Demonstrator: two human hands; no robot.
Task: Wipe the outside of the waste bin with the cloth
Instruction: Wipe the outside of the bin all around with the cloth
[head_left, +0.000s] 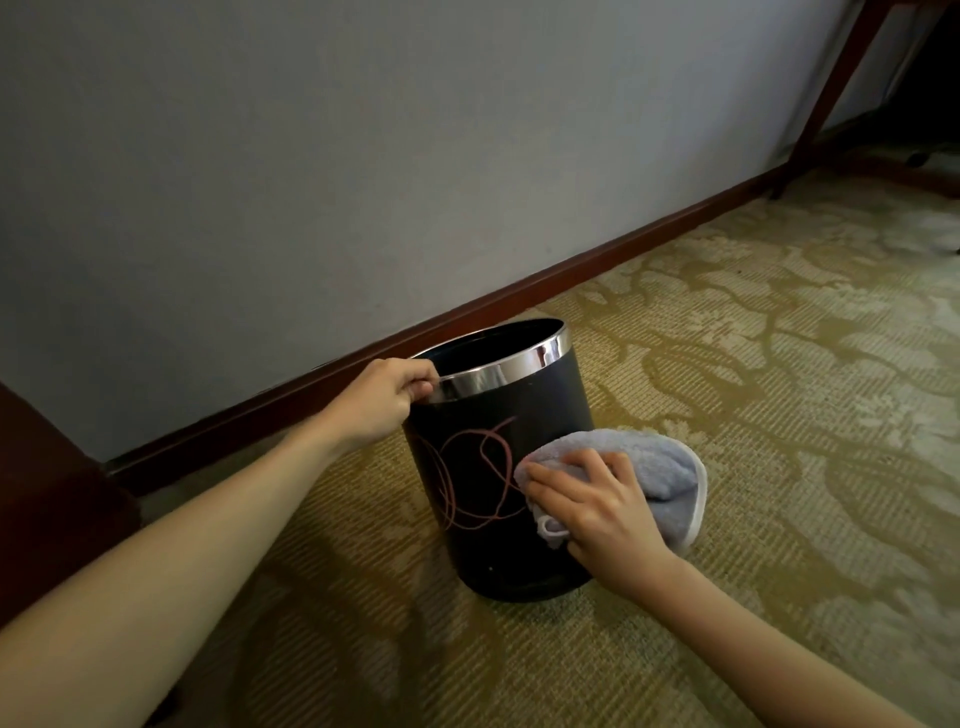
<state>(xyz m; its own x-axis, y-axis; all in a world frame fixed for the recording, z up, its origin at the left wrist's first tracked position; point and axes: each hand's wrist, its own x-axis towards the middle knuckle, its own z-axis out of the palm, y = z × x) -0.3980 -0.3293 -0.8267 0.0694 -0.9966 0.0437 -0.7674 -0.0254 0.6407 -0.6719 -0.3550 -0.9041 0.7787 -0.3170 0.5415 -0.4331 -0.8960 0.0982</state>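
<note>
A round black waste bin (483, 540) with a shiny metal rim and pink scribble lines on its side stands upright on the carpet near the wall. My left hand (382, 402) grips the metal rim at its left side, fingers curled over the edge. My right hand (592, 504) holds a light grey-blue cloth (654, 467) and presses it against the bin's right front side, just right of the pink lines. Part of the cloth bunches out to the right behind my hand.
A grey wall with a dark red-brown skirting board (571, 265) runs behind the bin. Patterned yellow-green carpet (779, 364) spreads to the right and front. A dark wooden furniture corner (47, 493) sits at left; table legs (826, 104) stand at top right.
</note>
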